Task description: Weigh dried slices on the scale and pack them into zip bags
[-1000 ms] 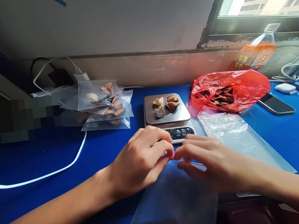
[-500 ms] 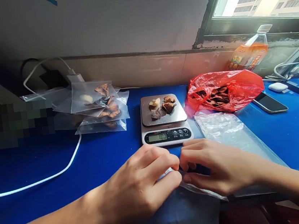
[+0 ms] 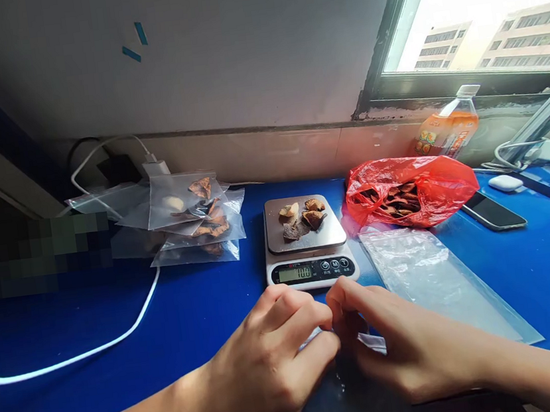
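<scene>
A clear plastic bag (image 3: 372,342) is pinched between my two hands, just in front of the scale. My left hand (image 3: 278,356) is closed on its edge with thumb and bent fingers. Close beside it, my right hand (image 3: 396,338) has its fingers curled on the same bag, though the fingertips are partly hidden. Most of the bag hangs in shadow below my hands. Directly beyond them stands a digital kitchen scale (image 3: 272,260) with a lit display. Several brown and pale dried pieces (image 3: 314,218) lie on its steel plate.
Left of the scale is a stack of clear zip bags (image 3: 200,252) holding dried pieces. A red plastic bag (image 3: 447,181) of dried slices sits to the right, with a flat clear bag (image 3: 445,285), a phone (image 3: 495,210) and a bottle (image 3: 448,128) nearby. A white cable (image 3: 121,338) crosses the left side.
The view has tilted up slightly, so everything sits lower. My right hand has turned and its fingers have drawn in on the bag, close against my left.
</scene>
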Motion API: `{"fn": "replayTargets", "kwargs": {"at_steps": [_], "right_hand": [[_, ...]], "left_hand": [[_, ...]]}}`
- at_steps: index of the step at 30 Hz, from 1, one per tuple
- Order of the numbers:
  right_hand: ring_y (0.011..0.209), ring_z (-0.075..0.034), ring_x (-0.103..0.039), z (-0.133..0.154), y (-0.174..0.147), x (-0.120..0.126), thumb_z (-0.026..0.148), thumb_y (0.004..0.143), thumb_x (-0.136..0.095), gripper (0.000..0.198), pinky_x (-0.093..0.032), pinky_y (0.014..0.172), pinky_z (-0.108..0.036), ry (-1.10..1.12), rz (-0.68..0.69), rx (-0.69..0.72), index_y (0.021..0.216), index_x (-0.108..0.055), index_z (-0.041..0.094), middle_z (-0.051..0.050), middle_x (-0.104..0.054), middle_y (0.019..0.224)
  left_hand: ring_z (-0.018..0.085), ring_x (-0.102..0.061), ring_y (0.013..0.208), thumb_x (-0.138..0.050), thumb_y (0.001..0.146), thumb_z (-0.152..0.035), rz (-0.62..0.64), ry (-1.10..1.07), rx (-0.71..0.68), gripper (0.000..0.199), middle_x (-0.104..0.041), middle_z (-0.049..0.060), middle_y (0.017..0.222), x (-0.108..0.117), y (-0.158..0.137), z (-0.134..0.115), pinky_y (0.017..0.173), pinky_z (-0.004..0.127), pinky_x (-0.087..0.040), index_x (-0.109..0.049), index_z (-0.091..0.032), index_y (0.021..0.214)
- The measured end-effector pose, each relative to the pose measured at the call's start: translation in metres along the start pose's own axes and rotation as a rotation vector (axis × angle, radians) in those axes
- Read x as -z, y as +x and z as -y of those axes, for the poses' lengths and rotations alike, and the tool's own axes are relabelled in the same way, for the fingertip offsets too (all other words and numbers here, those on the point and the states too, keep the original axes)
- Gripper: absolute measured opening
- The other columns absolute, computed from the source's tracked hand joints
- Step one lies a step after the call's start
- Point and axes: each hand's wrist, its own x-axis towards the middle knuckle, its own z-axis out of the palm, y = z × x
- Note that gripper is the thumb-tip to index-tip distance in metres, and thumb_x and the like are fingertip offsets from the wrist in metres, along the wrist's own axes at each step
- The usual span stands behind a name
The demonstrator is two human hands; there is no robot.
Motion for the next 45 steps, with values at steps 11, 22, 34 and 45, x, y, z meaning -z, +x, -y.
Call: {"fn": "replayTargets", "kwargs": {"at_steps": [11,22,34,45], "right_hand": [[0.063,-0.011,-0.042,-0.004,0.008,-0.005,0.004,0.076,-0.05,0.022,-0.037,0.054,-0.022,0.035,-0.178,-0.019,0.085,-0.04,0.022,0.003,-0.051,0.074],[0.087,-0.014,-0.058,0.005,0.005,0.011,0.024,0.092,-0.06,0.011,-0.049,0.077,-0.027,-0.254,0.083,0.088,0.099,-0.068,0.025,-0.004,-0.058,0.103],[0.084,-0.019,-0.058,0.008,-0.003,0.024,0.028,0.092,-0.062,0.038,-0.045,0.067,-0.031,-0.628,0.044,0.143,0.126,-0.056,0.043,0.0,-0.059,0.095],[0.096,-0.023,-0.063,-0.037,0.049,0.065,0.021,0.093,-0.056,0.018,-0.053,0.082,-0.038,-0.72,-0.492,0.248,0.111,-0.059,0.017,-0.011,-0.068,0.105]], "left_hand": [[0.017,-0.059,0.084,-0.045,0.095,-0.004,-0.075,0.012,-0.039,0.025,-0.072,0.002,0.087,-0.006,0.005,-0.003,0.095,0.038,-0.04,-0.064,-0.015,0.084],[0.018,-0.057,0.084,-0.047,0.097,-0.009,0.128,-0.073,-0.043,0.021,-0.066,-0.001,0.073,0.019,0.01,0.019,0.094,0.036,-0.041,-0.062,-0.021,0.087],[0.014,-0.062,0.08,-0.062,0.088,-0.006,0.09,-0.567,0.144,0.014,-0.069,0.004,0.078,0.041,0.017,0.03,0.065,0.018,-0.053,-0.062,-0.018,0.081],[0.012,-0.062,0.064,-0.055,0.096,-0.013,-0.064,-0.35,0.023,0.008,-0.069,0.001,0.074,0.043,0.012,0.048,0.069,0.026,-0.051,-0.062,-0.018,0.093]]}}
